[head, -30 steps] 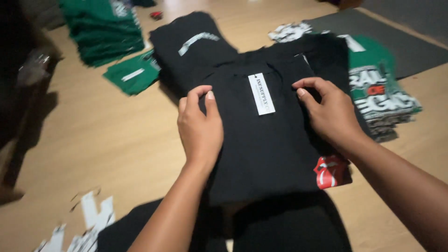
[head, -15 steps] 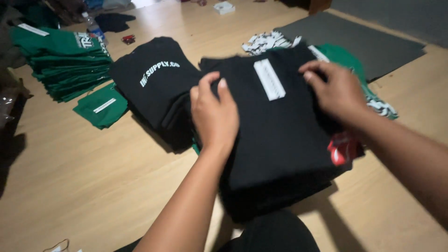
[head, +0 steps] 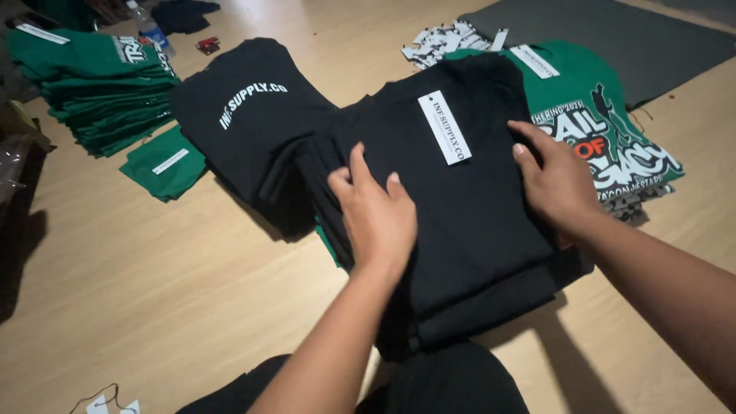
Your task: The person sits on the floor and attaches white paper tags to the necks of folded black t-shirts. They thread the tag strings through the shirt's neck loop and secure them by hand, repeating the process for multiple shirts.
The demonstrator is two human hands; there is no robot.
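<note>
A folded black shirt (head: 468, 222) with a white rectangular tag (head: 444, 127) lies on top of a pile on the wooden floor. My left hand (head: 377, 212) rests flat on its left part, fingers spread slightly. My right hand (head: 557, 182) presses on the shirt's right edge, fingers curled over the fabric. Just left of it sits a stack of black folded shirts (head: 244, 123) with white lettering. A green printed shirt (head: 609, 138) lies under the right side of the black one.
A tall stack of green folded shirts (head: 96, 88) stands at the far left, with a single green folded shirt (head: 163, 162) beside it. Loose white tags (head: 448, 38) lie at the back. A dark grey mat (head: 606, 38) covers the far right. Black cloth (head: 429, 387) lies near me.
The view has shifted and both hands have slid down the black shirt toward me, smoothing it. The shirt now lies farther over the green printed one.
</note>
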